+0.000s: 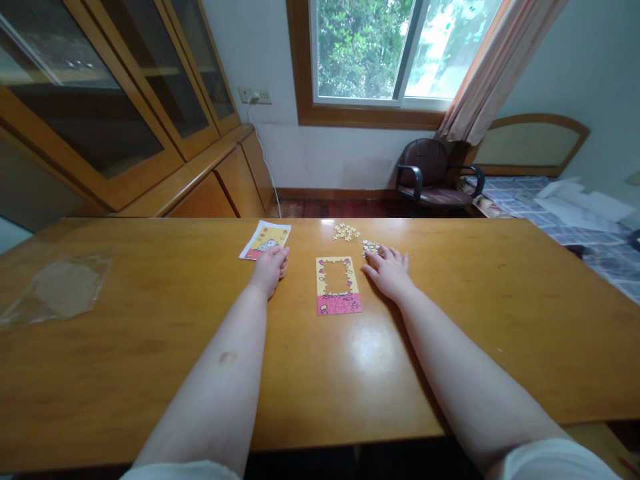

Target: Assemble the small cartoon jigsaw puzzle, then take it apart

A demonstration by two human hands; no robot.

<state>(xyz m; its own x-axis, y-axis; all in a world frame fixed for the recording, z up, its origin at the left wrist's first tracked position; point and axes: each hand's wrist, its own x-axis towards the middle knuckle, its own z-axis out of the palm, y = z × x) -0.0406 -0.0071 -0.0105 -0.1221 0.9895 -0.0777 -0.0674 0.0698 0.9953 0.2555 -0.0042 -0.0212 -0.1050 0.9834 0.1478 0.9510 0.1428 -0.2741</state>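
Note:
A small jigsaw puzzle point(338, 287) lies on the wooden table point(150, 347); its yellow and pink border is assembled and the middle is bare. My left hand point(270, 267) rests curled on the table just left of the puzzle, next to a picture card point(264, 239). My right hand point(389, 270) lies flat with fingers spread, its fingertips touching a small cluster of loose pieces point(371, 248). A second heap of loose pieces point(346, 231) sits farther back.
A clear plastic bag point(57, 287) lies at the table's left end. Beyond the table stand a wooden cabinet point(125, 113) with glass doors, a dark armchair point(433, 175) under the window, and a bed point(575, 220) at the right.

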